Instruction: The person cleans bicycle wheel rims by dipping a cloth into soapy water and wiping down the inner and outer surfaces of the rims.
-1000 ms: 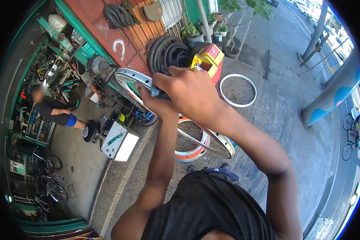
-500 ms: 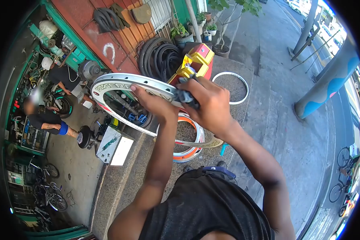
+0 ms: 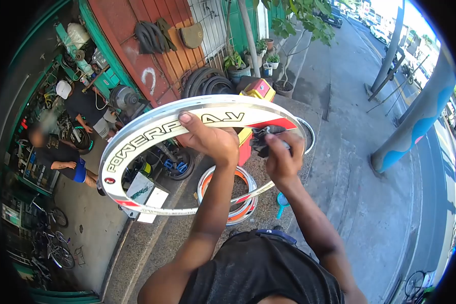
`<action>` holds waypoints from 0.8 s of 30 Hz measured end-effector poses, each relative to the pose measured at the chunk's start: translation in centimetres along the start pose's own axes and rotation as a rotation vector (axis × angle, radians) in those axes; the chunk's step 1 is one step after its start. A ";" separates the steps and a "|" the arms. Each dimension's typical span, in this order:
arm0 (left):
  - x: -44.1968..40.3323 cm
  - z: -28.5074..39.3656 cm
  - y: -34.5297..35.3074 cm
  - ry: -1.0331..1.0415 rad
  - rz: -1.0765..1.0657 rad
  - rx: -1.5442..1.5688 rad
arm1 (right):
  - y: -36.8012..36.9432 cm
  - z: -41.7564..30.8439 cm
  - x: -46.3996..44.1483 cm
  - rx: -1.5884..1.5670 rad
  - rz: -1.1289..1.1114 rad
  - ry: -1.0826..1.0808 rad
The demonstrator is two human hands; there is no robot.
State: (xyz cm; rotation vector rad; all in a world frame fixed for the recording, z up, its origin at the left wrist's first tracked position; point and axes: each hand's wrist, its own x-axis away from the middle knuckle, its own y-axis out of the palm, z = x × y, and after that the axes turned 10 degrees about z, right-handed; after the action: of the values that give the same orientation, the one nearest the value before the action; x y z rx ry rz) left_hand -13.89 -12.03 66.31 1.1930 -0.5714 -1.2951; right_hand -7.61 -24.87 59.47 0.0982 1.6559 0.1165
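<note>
My left hand is closed around the upper part of a white bicycle rim, its thumb lying on the side face. The rim carries black-outlined lettering and red patches, and it is held up, tilted, in front of me. My right hand grips a crumpled dark cloth and presses it against the rim's right side, by a red patch. Fingers and cloth cover that stretch of the rim. Below, an orange and white rim lies on the ground, partly hidden by my left forearm.
A red and yellow box stands behind the held rim, beside stacked black tyres. Another pale rim lies to the right. A blue-handled object is on the step. Two people are in the shop at left.
The held rim has swung so its lettered side faces me more and it reaches farther right. My right hand with the cloth has moved right and down along it.
</note>
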 end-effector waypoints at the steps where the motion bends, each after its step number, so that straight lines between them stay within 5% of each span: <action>1: 0.0 0.1 -0.1 0.044 -0.071 0.005 | -0.1 0.6 -1.0 0.040 0.049 0.057; 6: -1.3 0.7 -0.8 0.060 0.021 0.006 | -2.1 3.3 -7.7 -0.185 0.174 0.760; 10: -1.2 1.2 -2.1 -0.010 -0.002 -0.002 | -3.2 5.9 -12.2 -0.100 0.084 0.700; 12: -1.0 1.0 -2.6 -0.021 0.001 0.019 | -3.0 6.4 -14.3 -0.404 -0.038 0.851; 18: 1.1 0.6 -4.3 -0.087 -0.043 -0.039 | 0.0 9.0 -18.3 -0.584 -0.348 0.734; 24: 3.1 0.2 -5.8 -0.135 -0.144 -0.150 | 3.2 6.2 -18.8 -0.145 -0.478 -0.012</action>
State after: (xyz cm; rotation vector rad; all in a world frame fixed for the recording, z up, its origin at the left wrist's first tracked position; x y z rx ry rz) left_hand -15.70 -14.05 60.34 1.0433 -0.4833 -1.5223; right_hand 0.16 -24.11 77.90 -0.4051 1.6108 -0.1277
